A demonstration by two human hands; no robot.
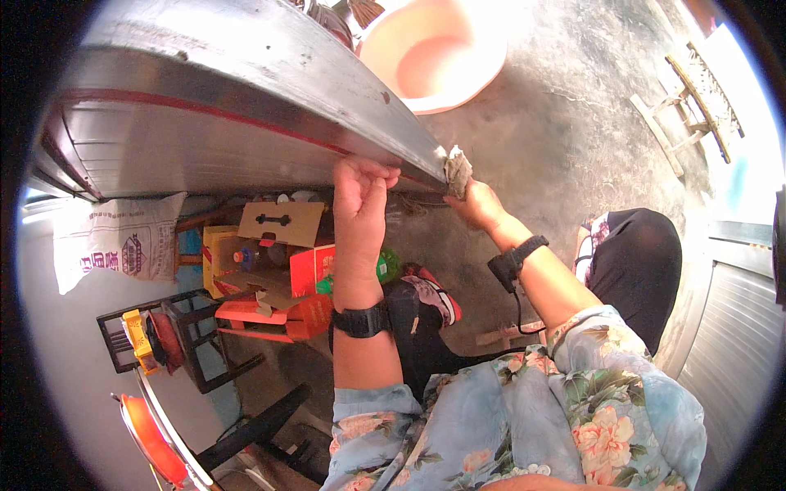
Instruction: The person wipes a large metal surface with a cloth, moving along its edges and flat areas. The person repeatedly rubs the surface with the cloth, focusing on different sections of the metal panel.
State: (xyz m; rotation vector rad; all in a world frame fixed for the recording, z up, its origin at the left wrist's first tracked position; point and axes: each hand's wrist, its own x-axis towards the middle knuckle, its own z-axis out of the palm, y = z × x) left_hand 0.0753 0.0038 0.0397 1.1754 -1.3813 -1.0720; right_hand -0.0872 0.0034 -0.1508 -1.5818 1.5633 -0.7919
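Note:
A grey metal door (258, 80) with a dark red strip (215, 113) along its inner side slants across the upper left. My right hand (482, 202) holds a crumpled grey-white cloth (457, 173) against the near end of the door's edge. Against the inner side of the door, by the red strip, rests my left hand (365, 187). Its fingers are curled, and whether anything is pinched in them is hidden. A black band with a small device circles each wrist.
Beyond the door stands a pink plastic basin (439, 55) on the concrete floor (522, 141). Open cardboard boxes (282, 224), a green bottle (388, 265) and a printed woven sack (138, 239) sit at left, near a dark stool frame (196, 337). A wooden chair (694, 110) is at upper right.

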